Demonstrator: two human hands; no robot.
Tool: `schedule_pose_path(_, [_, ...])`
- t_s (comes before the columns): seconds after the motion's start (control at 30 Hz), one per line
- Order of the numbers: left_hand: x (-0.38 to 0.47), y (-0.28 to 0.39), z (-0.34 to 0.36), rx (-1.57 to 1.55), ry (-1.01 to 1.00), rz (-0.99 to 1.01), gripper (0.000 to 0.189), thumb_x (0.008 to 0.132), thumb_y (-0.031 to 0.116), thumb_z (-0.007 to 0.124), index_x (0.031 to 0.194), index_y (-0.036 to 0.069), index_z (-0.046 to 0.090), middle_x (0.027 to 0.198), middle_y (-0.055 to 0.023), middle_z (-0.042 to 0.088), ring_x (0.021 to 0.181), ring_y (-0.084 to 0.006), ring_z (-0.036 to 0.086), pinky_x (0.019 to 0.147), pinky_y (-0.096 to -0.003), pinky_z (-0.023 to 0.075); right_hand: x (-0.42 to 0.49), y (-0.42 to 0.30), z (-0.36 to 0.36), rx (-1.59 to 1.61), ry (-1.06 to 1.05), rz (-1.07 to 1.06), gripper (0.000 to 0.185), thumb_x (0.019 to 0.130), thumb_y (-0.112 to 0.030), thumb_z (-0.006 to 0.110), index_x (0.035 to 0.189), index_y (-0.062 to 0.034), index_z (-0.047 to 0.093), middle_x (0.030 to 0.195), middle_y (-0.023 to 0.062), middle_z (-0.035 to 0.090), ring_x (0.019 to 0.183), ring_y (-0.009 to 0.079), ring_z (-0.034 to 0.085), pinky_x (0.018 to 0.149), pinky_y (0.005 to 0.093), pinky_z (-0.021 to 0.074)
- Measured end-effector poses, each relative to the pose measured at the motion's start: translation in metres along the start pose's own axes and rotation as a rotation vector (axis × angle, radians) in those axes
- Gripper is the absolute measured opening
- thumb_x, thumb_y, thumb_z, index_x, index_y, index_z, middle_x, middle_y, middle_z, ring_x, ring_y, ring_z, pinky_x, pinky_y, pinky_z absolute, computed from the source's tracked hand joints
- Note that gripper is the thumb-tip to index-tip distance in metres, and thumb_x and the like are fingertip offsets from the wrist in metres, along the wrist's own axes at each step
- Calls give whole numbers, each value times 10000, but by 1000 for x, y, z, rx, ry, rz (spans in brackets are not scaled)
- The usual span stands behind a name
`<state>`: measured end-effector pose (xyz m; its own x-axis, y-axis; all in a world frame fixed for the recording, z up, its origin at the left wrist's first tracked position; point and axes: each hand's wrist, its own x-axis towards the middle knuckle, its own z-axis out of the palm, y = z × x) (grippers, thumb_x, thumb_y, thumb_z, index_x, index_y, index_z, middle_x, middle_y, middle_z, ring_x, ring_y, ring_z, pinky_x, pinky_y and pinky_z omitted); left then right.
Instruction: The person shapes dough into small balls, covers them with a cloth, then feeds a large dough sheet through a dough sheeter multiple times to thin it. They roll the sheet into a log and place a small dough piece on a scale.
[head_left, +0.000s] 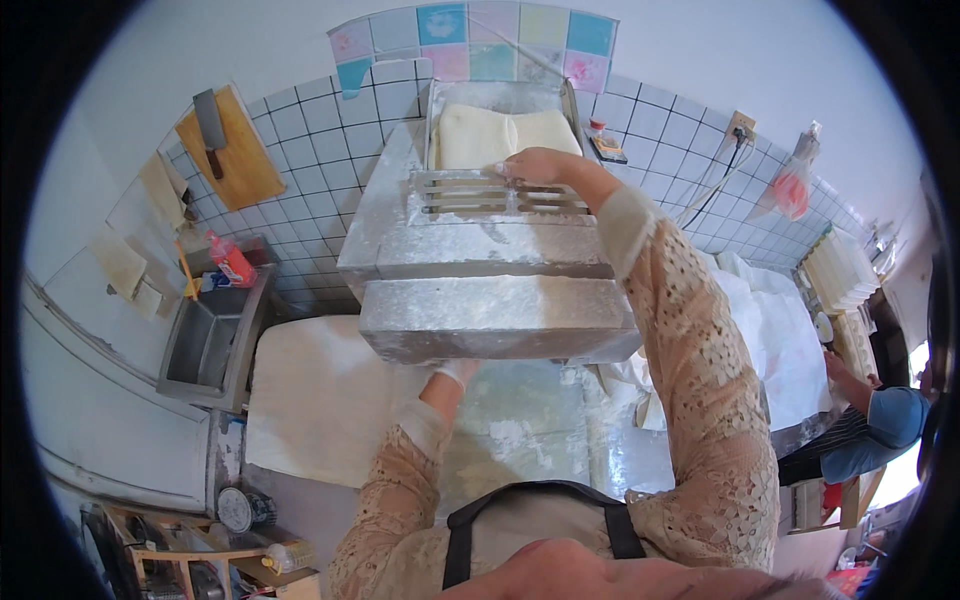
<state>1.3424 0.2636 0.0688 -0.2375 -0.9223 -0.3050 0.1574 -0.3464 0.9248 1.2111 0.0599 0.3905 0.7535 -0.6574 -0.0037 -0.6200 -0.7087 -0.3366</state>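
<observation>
A floury metal dough sheeter (495, 300) stands in front of me. Pale, folded dough (510, 135) lies in its upper tray, behind a slotted metal guard (450, 196). My right hand (529, 165) reaches over the top, its fingers at the upper edge of the guard beside the dough; whether it grips anything is unclear. Below the machine's front cover is my left hand (457, 369), mostly hidden by the cover, so its fingers and any hold do not show. A flour-dusted work surface (517, 435) extends beneath the machine.
A large pale slab (315, 397) lies at the left, by a metal sink (206, 352). A cleaver (209, 120) hangs over a wooden board (240, 165) on the wall. White cloths (787, 337) cover a right-hand surface, where a co-worker in blue (889, 420) stands.
</observation>
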Motion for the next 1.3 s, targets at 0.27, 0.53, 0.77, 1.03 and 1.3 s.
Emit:
schedule_pose_path(0.27, [64,-6,-45,-938,316,271,401,908,238,540,1274,86,480,1329,-107,480,1224,-254,448,1029,-391,365,-175,-86,69,317,315,-477,330,843,-265,621,1101,-59,626,1097,143,621,1016,311,592,876,383,470])
schedule_pose_path(0.53, [-4,-59,-18,-900,117,328,376,935,188,496,1298,114,433,1378,-95,420,1278,-255,392,1077,-426,331,-233,-32,317,979,-290,134,283,881,-259,611,1073,-53,636,980,59,660,952,157,607,861,361,474])
schedule_pose_path(0.77, [-131,-35,67,-1002,242,310,287,951,182,476,1226,102,456,1272,-115,478,1225,-343,426,1058,-461,356,-203,32,395,2148,515,851,419,907,-345,541,1257,-133,451,1203,55,540,1085,213,530,915,383,441])
schedule_pose_path(1.03, [-210,-60,74,-829,291,211,292,938,170,483,1222,99,479,1275,-106,511,1173,-294,504,1022,-450,393,-267,15,382,1976,424,453,217,932,-140,520,1137,-68,522,1042,28,610,942,141,598,814,287,491])
schedule_pose_path(1.3, [-271,-122,45,-599,198,8,380,934,176,499,1294,70,441,1258,-105,533,1136,-260,540,969,-439,440,-377,-21,363,1521,24,716,239,900,-189,597,1098,-74,527,946,-12,595,826,94,576,722,273,503])
